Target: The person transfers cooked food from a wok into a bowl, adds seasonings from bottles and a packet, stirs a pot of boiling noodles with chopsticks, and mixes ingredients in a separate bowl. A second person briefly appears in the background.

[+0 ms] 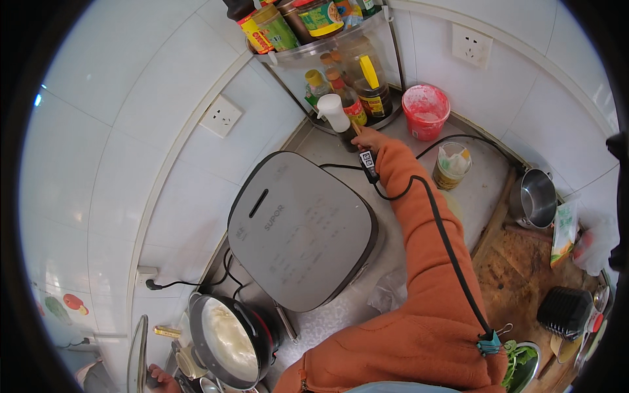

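My right hand reaches to the corner shelf, its fingers at a light wooden stick-like piece beside a dark bottle with a white cap; how it grips is partly hidden. At the lower left, my left hand is closed on the knob of a glass pot lid, held upright on its edge. Right of the lid, a dark pot holds pale, bubbling liquid. Between the hands stands a grey Supor appliance. A cable with a small device runs along my orange right sleeve.
The metal corner shelf holds several bottles and jars. A red tub and a glass container stand right of my hand. Farther right are a steel pot, a wooden board, a dark bottle and a bowl of greens.
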A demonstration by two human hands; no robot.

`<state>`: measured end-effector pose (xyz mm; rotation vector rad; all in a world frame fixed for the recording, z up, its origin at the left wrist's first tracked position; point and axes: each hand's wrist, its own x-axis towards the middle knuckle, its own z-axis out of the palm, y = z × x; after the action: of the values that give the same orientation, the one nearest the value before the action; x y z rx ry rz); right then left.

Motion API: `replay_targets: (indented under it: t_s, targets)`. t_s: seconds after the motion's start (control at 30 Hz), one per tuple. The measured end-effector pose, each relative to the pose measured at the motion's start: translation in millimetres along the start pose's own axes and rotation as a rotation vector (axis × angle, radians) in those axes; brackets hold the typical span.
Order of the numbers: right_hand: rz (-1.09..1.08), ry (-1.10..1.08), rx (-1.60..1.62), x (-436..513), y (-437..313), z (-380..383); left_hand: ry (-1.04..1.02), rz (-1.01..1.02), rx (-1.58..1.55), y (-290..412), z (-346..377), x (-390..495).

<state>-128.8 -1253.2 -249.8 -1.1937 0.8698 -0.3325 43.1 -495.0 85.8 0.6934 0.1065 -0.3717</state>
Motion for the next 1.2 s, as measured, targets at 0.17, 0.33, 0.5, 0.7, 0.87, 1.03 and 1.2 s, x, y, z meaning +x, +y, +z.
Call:
replay_targets:
  t_s: [0.17,0.33,0.5,0.7,0.87,1.03,1.2]
  targets:
    - [-0.021,-0.009,-0.171,3,2,6,-0.007,0.024,-0.08,-4,0,1]
    - [-0.037,0.108,-0.35,-16,-4,5,-0.006,-0.003,-0.177,4,-14,-1]
    - [-0.046,0.152,-0.384,-51,-14,-3,-0.24,-0.001,-0.074,46,-73,21]
    - [0.025,0.185,-0.323,-90,-7,-8,-0.263,-0.027,-0.071,76,-116,31]
    - [0.01,0.105,-0.3,-117,-9,-12,-0.28,-0.048,-0.102,72,-111,30]
    - [-0.033,0.136,-0.297,-123,-11,-19,-0.219,-0.039,-0.123,64,-101,19]
    - [-0.251,0.113,-0.503,-125,-31,-32,-0.281,0.228,0.32,67,-91,19]
